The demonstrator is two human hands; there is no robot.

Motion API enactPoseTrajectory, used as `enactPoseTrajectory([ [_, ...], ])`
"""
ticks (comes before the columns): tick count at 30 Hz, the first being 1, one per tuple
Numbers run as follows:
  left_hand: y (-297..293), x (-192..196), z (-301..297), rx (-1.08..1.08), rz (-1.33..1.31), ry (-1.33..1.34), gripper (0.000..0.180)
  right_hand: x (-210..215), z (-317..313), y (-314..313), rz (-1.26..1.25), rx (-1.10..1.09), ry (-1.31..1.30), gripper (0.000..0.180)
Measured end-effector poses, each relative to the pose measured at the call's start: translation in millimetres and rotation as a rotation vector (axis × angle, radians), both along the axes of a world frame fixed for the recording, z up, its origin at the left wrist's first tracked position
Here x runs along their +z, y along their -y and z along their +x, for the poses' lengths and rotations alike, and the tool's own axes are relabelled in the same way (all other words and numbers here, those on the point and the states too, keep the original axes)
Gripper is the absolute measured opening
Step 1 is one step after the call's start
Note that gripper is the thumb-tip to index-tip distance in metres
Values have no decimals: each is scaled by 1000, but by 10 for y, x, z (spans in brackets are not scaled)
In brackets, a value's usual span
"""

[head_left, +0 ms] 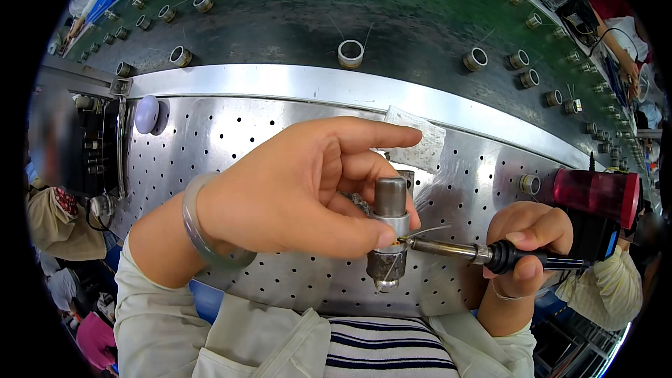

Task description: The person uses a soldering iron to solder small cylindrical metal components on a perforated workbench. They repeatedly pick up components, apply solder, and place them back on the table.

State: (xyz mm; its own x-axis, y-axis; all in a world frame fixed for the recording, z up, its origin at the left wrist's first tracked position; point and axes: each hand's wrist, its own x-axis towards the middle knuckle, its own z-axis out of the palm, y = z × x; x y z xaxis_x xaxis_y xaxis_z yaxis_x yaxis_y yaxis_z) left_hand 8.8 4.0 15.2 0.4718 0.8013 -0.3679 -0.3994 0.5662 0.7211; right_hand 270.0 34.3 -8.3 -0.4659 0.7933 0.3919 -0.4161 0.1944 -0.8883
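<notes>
Where the perforated steel counter (231,133) meets its near edge, a small metal cylinder (389,227) stands upright on a post, roughly midway along that edge.

Left hand (301,189): curled around the cylinder from its left side; thumb tip pressed to the bright band at the cylinder's middle, forefinger stretched out straight above it, remaining fingers folded behind. A pale grey bangle (199,227) sits on that wrist.

Right hand (528,245): closed in a fist on the black handle of a soldering iron (483,252), near the counter's near right corner. The iron lies almost level, its metal tip touching the cylinder's right side just beside the thumb tip. A thin wire (428,230) stands out from the same spot, slanting up and right.

Other items: a white gauze-like pad (423,141) lying flat on the counter behind the cylinder, toward the far edge; a pale round knob (146,113) at the far left corner; a red translucent cylinder (595,194) at the right edge; a small metal ring (530,184) just left of it.

Beyond the far edge, a dark green belt (294,7) carries many ring-shaped parts, among them a white ring (351,53) close to the counter.
</notes>
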Motion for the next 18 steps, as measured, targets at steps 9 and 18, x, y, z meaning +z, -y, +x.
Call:
enactPoseTrajectory([
  [9,-81,-120,-61,-90,13,82,81,46,-27,1,-15,-141,64,26],
  [18,-184,-224,-280,69,179,65,65,45,-171,36,-26,-194,64,34],
])
